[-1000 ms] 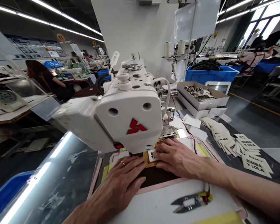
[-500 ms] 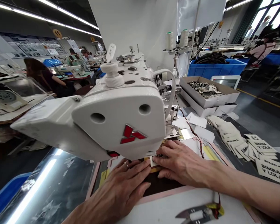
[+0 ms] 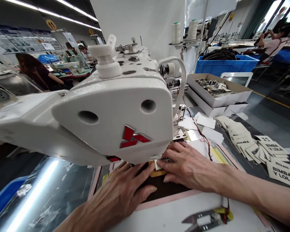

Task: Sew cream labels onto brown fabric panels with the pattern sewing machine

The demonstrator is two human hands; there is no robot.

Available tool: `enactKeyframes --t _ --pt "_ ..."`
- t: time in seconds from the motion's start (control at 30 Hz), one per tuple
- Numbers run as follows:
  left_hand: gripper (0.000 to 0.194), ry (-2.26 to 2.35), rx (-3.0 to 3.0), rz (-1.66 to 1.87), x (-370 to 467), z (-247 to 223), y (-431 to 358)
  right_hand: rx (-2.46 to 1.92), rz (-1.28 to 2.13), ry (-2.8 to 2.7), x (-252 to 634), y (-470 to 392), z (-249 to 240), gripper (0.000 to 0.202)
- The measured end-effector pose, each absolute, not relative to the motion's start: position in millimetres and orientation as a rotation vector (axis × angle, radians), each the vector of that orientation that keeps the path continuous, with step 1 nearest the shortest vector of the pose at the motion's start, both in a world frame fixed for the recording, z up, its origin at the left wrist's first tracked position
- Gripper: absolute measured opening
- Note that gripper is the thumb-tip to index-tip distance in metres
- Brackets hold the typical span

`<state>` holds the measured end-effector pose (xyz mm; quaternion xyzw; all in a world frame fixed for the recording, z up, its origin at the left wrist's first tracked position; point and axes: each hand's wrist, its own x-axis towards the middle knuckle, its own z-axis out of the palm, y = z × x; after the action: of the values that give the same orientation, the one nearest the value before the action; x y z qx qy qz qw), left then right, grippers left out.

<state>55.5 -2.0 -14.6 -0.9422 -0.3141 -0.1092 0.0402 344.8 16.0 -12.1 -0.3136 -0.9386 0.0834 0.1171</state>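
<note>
Below the white sewing machine head (image 3: pixel 113 106), a cream label (image 3: pixel 158 165) with black lettering lies within an orange-yellow edged piece (image 3: pixel 159 173) on dark brown fabric (image 3: pixel 151 193). My left hand (image 3: pixel 124 185) rests flat on the fabric to the left, fingers stretched forward and fingertips beside the label. The machine head hides some of those fingertips. My right hand (image 3: pixel 192 164) presses on the label's right part with its fingers spread and bent slightly, the thumb lower down on the fabric. Closer to me, thread snips (image 3: pixel 205 220) lie on the white plate.
Fanned lettered labels (image 3: pixel 253 148) cover the right side of the table, near white cards (image 3: pixel 212 135). An open carton (image 3: pixel 215 100) of labels stands behind, before a blue crate (image 3: pixel 228 66). A twisted cord (image 3: pixel 198 129) runs right of the machine. Other people sit further off.
The view has moved closer to the machine head, which looks larger. My left hand appears slightly further left, showing more of the orange-yellow edge. My right hand stays on the label.
</note>
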Motion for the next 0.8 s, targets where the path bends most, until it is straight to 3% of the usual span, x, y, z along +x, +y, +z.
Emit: enactKeyframes --t 0.8 --pt "0.049 -1.101 -2.964 -0.318 73.2 -6.3 -7.8 -1.016 0.313 -2.715 335.1 16.4 -7.9 0.043"
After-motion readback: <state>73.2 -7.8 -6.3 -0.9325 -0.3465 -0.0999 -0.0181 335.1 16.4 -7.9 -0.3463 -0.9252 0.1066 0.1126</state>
